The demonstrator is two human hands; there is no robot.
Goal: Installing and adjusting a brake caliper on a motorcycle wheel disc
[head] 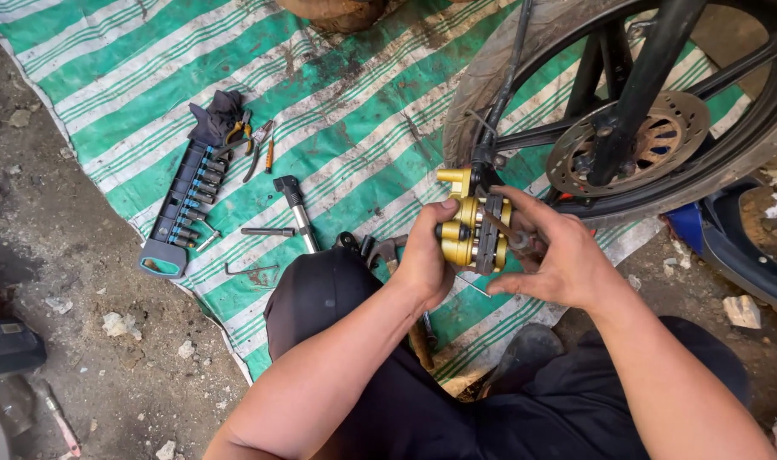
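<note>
— So, nearest cam: left hand (424,260) wrapped round the gold brake caliper (462,228), thumb on top, closed tight. Right hand (561,255) half open, fingertips pinching the dark brake pad (492,235) at the caliper's side.

— Where's it sit?

— Held in the air above the knees, just in front of the front wheel (627,111), hose (509,77) running up.

— Risks?

— Pad could slip, drop in the dirt, get grit on it. Yanking may strain the hose, imo.

— Further out?

— Brake disc (661,140), then socket set (184,209) and pliers (250,136) on the striped tarp (337,102).
</note>
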